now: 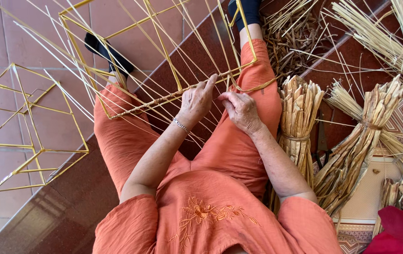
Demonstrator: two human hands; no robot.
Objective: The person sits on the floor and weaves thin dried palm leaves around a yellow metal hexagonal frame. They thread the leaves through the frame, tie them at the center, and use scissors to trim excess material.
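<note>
A yellow wire frame [161, 40] rests across my lap, with many thin pale reeds [69, 61] fanning out through it. Its near bar [154, 99] is wrapped in woven fibre. My left hand [197, 101] grips that bar, fingers curled over it, a bracelet on the wrist. Just to its right, my right hand [241, 110] pinches a fibre strand [258, 88] that loops off to the right by the bar's end. I sit in orange clothes with legs stretched out.
A second, bare yellow wire frame [27, 127] lies on the tiled floor at left. Tied bundles of dried husk [298, 117] and another bundle [356, 150] stand at right. Straw sheaves [375, 33] lie at top right. Red cloth [401, 226] shows in the bottom right corner.
</note>
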